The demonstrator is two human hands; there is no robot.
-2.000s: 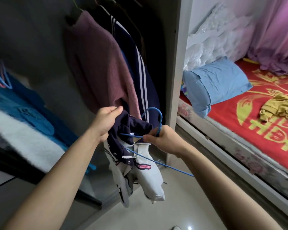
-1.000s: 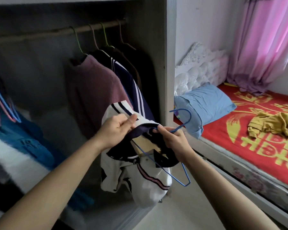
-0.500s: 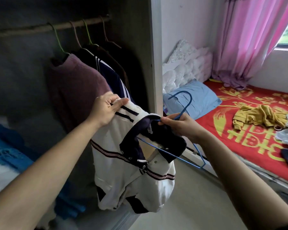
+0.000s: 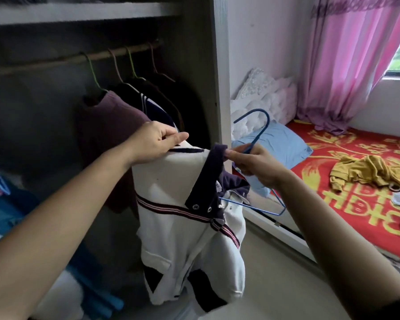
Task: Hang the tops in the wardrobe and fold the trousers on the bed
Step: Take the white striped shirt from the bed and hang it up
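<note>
Both arms reached forward. The left hand [image 4: 158,144] pinched the white top [image 4: 178,204] by its shoulder, at the top's eleven o'clock. At two o'clock, the right hand [image 4: 252,165] had its fingers [image 4: 231,154] closed on the dark collar and the blue hanger [image 4: 259,132]. The top hung before the open wardrobe [image 4: 219,88], with the red bed [image 4: 328,199] at three o'clock.

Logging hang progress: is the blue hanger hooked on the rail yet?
No: the right hand holds the hanger, half inside the top that the left hand pinches, its hook clear of the rail.
</note>
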